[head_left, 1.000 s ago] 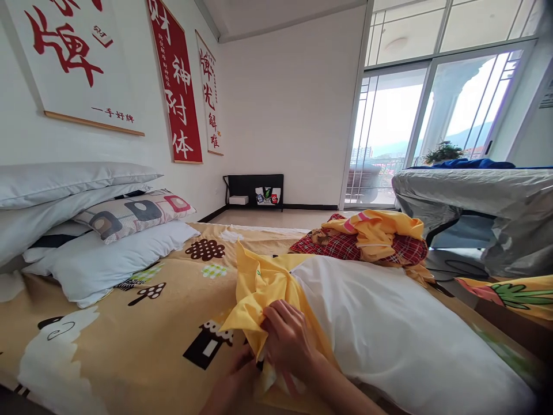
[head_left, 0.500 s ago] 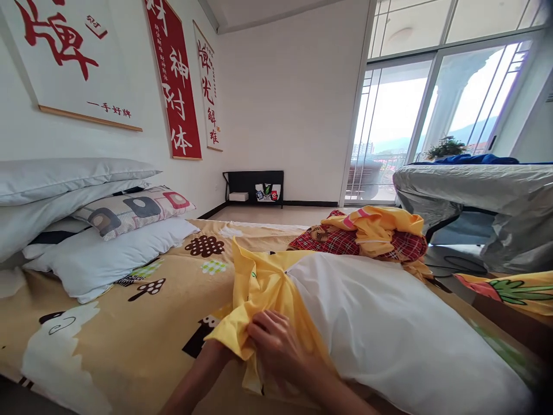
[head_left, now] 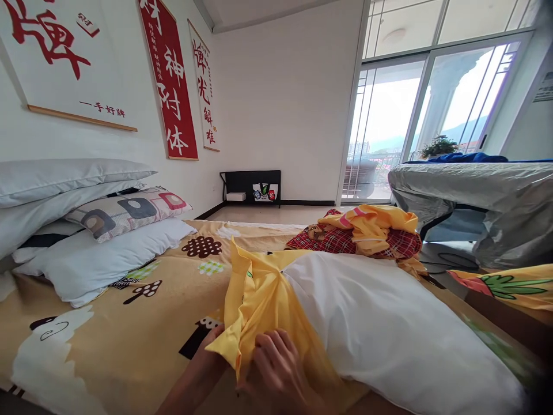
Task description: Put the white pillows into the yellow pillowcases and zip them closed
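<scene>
A yellow pillowcase is bunched around the near left end of a white pillow, whose larger part lies bare. My right hand has its fingers curled on a fold of the yellow cloth. My left hand grips the pillowcase's edge from the left, its fingers partly hidden behind the cloth. Both rest low over a tan patterned bed sheet, at the front of the bed.
White pillows and a patterned pillow are stacked on the left. Red plaid and yellow cloths lie crumpled beyond the white pillow. A plastic-covered table stands at the right. A low black shelf is against the back wall.
My left hand has slid back, and more of it shows beside the cloth edge. The right hand has moved slightly downward, still on the pillowcase. The view has shifted a little.
</scene>
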A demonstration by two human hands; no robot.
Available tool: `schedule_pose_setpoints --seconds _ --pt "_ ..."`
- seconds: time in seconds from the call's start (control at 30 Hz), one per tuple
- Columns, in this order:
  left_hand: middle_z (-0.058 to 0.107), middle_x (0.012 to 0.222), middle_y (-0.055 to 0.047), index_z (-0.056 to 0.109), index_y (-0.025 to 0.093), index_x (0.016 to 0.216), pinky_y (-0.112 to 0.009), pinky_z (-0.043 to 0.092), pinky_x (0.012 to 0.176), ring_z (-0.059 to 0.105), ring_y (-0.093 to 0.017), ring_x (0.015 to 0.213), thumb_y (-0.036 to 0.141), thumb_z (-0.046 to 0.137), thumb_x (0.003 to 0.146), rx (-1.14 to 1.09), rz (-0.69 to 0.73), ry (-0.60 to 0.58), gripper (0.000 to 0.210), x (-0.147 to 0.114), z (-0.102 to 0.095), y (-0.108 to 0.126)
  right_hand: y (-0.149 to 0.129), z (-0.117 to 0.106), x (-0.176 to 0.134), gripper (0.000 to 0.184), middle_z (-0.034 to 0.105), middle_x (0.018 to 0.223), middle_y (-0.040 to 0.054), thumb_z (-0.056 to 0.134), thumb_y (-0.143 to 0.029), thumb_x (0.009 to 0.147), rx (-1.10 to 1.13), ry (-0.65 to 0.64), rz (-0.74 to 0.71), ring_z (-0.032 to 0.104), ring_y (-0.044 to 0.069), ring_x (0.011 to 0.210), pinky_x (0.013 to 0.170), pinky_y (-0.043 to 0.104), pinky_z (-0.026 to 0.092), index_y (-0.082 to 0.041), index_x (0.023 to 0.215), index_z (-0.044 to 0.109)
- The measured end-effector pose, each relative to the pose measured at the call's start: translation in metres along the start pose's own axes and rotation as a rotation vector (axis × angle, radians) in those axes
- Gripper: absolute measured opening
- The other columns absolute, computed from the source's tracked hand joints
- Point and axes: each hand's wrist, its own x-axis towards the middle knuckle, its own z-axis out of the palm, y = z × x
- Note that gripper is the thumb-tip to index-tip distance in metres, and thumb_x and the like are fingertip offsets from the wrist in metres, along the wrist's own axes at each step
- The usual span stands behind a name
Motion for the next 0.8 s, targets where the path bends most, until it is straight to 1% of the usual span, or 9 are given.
schedule_pose_setpoints --seconds 0.07,0.13,0.27,0.4,0.5,0.57,0.67,0.73,0.8 --pt "0.069 0.077 -0.007 0.071 0.012 0.08 -0.026 0.045 0.064 0.062 -0.018 0.072 0.037 0.086 0.055 -0.001 -0.017 -0.003 0.039 -0.001 0.002 0.001 -0.006 0.004 -0.008 0.024 0.059 0.072 0.0055 0.048 -0.038 0.089 -0.122 0.03 -0.018 0.053 0.021 0.069 0.071 0.037 0.039 -0.019 0.077 0.055" --pt "0.069 0.077 -0.007 0.071 0.011 0.08 -0.025 0.044 0.064 0.061 -0.016 0.069 0.037 0.085 0.057 -0.027 -0.027 -0.029 0.037 -0.005 0.005 0.002 -0.011 0.011 -0.014 0.018 0.058 0.068 0.0048 0.044 -0.024 0.088 -0.187 0.051 -0.047 0.052 0.02 0.067 0.07 0.036 0.037 -0.018 0.077 0.057" --pt "0.066 0.071 -0.004 0.069 0.012 0.079 -0.024 0.042 0.065 0.058 -0.014 0.067 0.041 0.082 0.063 -0.086 -0.035 -0.046 0.035 -0.011 0.01 0.006 -0.02 0.031 -0.024 0.028 0.049 0.055 0.0025 0.038 -0.004 0.082 -0.263 0.045 -0.13 0.045 0.017 0.054 0.064 0.033 0.033 -0.019 0.062 0.052" --pt "0.054 0.06 0.002 0.062 0.014 0.068 -0.023 0.039 0.059 0.05 -0.011 0.058 0.035 0.084 0.06 -0.181 -0.044 -0.034 0.031 -0.007 0.006 0.013 -0.023 0.061 -0.049 0.026 0.051 0.051 0.0037 0.043 -0.01 0.082 -0.276 -0.01 -0.175 0.044 0.018 0.052 0.06 0.034 0.034 -0.019 0.061 0.056" --pt "0.044 0.06 0.005 0.053 0.016 0.063 -0.024 0.038 0.057 0.045 -0.009 0.056 0.035 0.083 0.061 -0.244 0.08 -0.066 0.035 -0.008 0.001 0.024 -0.017 0.076 -0.072 0.022 0.059 0.055 0.0046 0.049 -0.022 0.084 -0.223 -0.057 -0.224 0.051 0.021 0.059 0.064 0.036 0.039 -0.02 0.066 0.061" --pt "0.042 0.061 0.004 0.049 0.018 0.062 -0.026 0.039 0.059 0.044 -0.011 0.059 0.042 0.076 0.068 -0.091 0.182 -0.064 0.037 -0.013 0.002 0.031 -0.014 0.077 -0.081 0.017 0.063 0.059 0.0045 0.055 -0.026 0.081 -0.203 -0.14 -0.215 0.053 0.021 0.061 0.067 0.037 0.042 -0.02 0.068 0.063" --pt "0.05 0.066 0.0 0.053 0.019 0.068 -0.028 0.038 0.062 0.048 -0.016 0.064 0.048 0.071 0.071 0.483 0.359 0.035 0.034 -0.026 0.011 0.031 -0.016 0.067 -0.077 0.009 0.07 0.075 0.0058 0.06 -0.023 0.078 -0.15 -0.242 -0.159 0.057 0.021 0.067 0.07 0.037 0.045 -0.018 0.081 0.067" --pt "0.06 0.081 -0.005 0.061 0.02 0.085 -0.031 0.04 0.071 0.055 -0.023 0.078 0.047 0.073 0.068 0.842 0.454 0.1 0.034 -0.03 0.02 0.023 -0.022 0.062 -0.068 0.016 0.072 0.089 0.0066 0.056 -0.021 0.081 -0.12 -0.199 -0.176 0.06 0.023 0.08 0.076 0.037 0.046 -0.018 0.093 0.067" --pt "0.063 0.102 -0.012 0.061 0.02 0.101 -0.036 0.039 0.082 0.056 -0.032 0.099 0.046 0.074 0.065 1.054 0.476 0.164 0.046 -0.027 0.024 0.011 -0.028 0.06 -0.06 0.02 0.072 0.096 0.006 0.052 -0.02 0.085 -0.116 -0.154 -0.189 0.06 0.024 0.092 0.085 0.038 0.045 -0.02 0.099 0.066"
